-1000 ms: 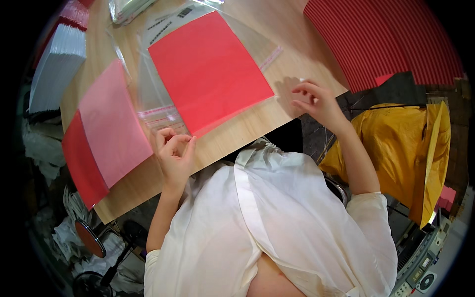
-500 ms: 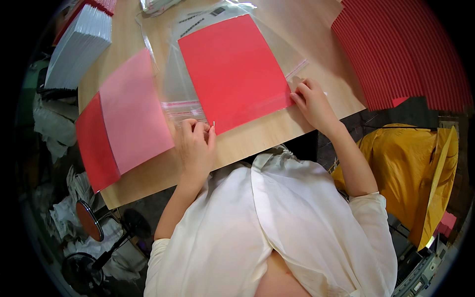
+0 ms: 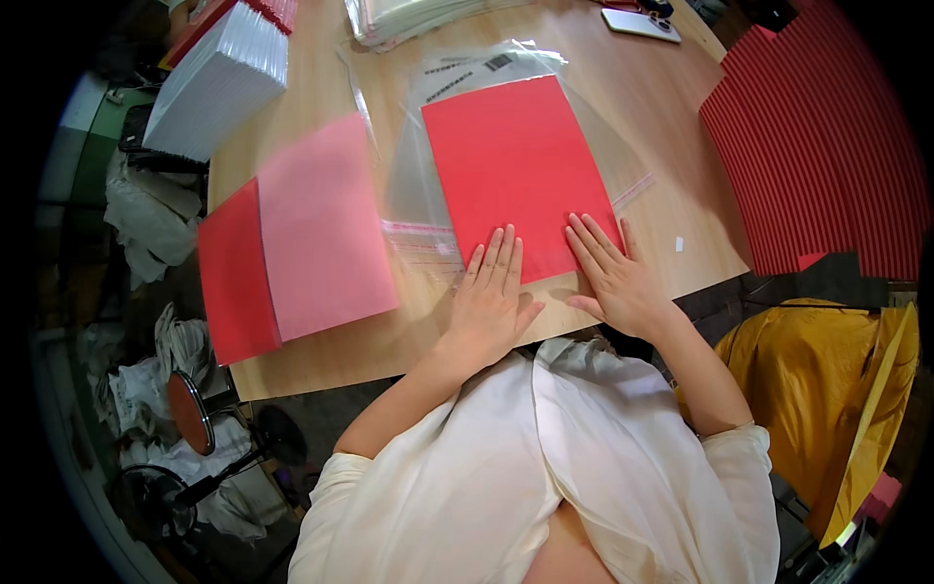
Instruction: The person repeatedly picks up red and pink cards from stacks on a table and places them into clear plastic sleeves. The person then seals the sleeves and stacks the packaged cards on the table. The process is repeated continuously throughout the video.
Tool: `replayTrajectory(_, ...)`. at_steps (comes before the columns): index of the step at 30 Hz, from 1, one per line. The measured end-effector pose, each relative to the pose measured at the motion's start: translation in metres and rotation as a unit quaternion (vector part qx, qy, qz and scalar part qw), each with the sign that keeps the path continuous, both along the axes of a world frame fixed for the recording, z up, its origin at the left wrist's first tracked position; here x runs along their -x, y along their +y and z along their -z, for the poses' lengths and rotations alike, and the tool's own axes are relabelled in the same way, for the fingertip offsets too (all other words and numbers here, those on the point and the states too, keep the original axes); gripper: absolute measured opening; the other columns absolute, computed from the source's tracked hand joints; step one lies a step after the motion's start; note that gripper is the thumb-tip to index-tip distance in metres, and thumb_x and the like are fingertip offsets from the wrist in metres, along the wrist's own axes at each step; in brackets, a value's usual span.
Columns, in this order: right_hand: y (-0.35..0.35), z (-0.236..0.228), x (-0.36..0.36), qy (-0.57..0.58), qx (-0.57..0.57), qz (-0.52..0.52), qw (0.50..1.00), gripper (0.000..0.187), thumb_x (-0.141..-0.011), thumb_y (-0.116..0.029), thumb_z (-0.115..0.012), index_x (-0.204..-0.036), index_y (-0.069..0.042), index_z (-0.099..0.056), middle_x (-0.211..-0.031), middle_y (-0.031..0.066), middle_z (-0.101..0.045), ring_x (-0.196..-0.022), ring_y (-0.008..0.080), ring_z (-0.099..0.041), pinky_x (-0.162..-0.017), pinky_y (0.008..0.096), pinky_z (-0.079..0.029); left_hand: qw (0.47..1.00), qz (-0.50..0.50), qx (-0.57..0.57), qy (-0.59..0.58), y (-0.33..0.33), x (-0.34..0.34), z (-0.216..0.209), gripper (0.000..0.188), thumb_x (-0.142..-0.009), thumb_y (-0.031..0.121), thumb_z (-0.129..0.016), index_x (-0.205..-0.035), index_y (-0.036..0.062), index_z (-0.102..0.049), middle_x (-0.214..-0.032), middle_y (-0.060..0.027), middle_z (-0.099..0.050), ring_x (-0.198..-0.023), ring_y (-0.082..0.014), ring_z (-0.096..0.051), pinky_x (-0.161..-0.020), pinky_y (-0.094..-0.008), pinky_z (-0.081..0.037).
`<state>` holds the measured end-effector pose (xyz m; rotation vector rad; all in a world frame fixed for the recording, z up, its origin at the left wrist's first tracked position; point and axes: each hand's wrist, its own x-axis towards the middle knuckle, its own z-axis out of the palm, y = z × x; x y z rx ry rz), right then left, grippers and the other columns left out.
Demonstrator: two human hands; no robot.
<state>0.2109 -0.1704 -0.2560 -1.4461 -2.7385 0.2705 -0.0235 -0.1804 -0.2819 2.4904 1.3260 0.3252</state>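
Note:
A flat red rectangular folder or sheet lies on the wooden table in front of me; whether it is inside a clear bag I cannot tell. My left hand rests flat on its near left corner, fingers stretched out. On its near right corner my right hand lies palm down with the fingers spread. Beneath the red piece are clear plastic bags, with pinkish sealing strips showing at the left. Left of these lies a pink sheet beside a red flap, seemingly one opened folder.
A tall stack of red folders stands at the right. White-edged stacked folders sit at the far left. Plastic bags in a pile and a phone lie at the back. A yellow cloth hangs beside the table's right.
Both hands have gone from pinching the near corners of the red piece to lying flat on it. My view has shifted, showing more of the table's far side.

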Motion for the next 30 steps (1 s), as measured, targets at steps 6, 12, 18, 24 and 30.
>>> replayTrajectory(6,-0.001,-0.004,-0.001,0.008,-0.013,-0.007,1.000,0.085,-0.088,-0.054,-0.050,-0.146,0.004,-0.026,-0.154,0.0155,-0.026,-0.145,0.0247,-0.021,-0.118,0.0492,-0.009,0.854,-0.279,0.176,-0.403,0.056,0.015,-0.003,0.067,-0.096,0.021,-0.054,-0.146,-0.0084,-0.021,-0.151,-0.0245,-0.025,-0.141,-0.0311,-0.026,-0.115,-0.0400,-0.025)
replayTrajectory(12,0.000,-0.004,-0.002,0.013,-0.015,-0.002,1.000,0.082,-0.091,-0.053,-0.048,-0.145,0.005,-0.029,-0.153,0.0169,-0.028,-0.145,0.0246,-0.021,-0.118,0.0497,-0.009,0.680,-0.282,0.343,-0.584,0.097,0.041,0.011,0.060,-0.093,0.014,-0.060,-0.141,-0.0062,-0.031,-0.130,-0.0162,-0.052,-0.117,-0.0216,-0.053,-0.100,-0.0328,-0.043)
replayTrajectory(18,0.001,-0.003,-0.004,0.016,0.014,0.007,1.000,0.081,-0.091,-0.052,-0.049,-0.145,0.004,-0.029,-0.154,0.0165,-0.025,-0.146,0.0253,-0.018,-0.118,0.0516,-0.004,0.831,-0.277,0.217,-0.432,0.078,0.006,0.020,0.059,-0.088,0.005,-0.062,-0.140,-0.0023,-0.033,-0.128,-0.0146,-0.054,-0.115,-0.0209,-0.054,-0.097,-0.0322,-0.044)
replayTrajectory(24,0.008,-0.033,-0.017,0.238,-0.119,0.053,0.963,0.068,-0.096,-0.050,-0.041,-0.143,-0.001,-0.036,-0.150,0.0208,-0.033,-0.143,0.0327,-0.024,-0.117,0.0531,-0.006,0.766,-0.268,0.178,-0.557,0.074,0.065,-0.013,0.062,-0.089,0.005,-0.061,-0.143,-0.0015,-0.032,-0.129,-0.0133,-0.054,-0.114,-0.0210,-0.055,-0.097,-0.0323,-0.044)
replayTrajectory(30,0.013,-0.023,-0.048,0.339,-0.104,0.114,0.928,0.050,-0.101,-0.034,-0.035,-0.138,-0.001,-0.042,-0.146,0.0190,-0.039,-0.137,0.0342,-0.035,-0.114,0.0462,-0.021,0.719,-0.288,0.207,-0.598,0.021,0.266,-0.130,0.060,-0.086,0.001,-0.062,-0.142,0.0036,-0.040,-0.133,-0.0088,-0.053,-0.118,-0.0175,-0.054,-0.098,-0.0308,-0.044)
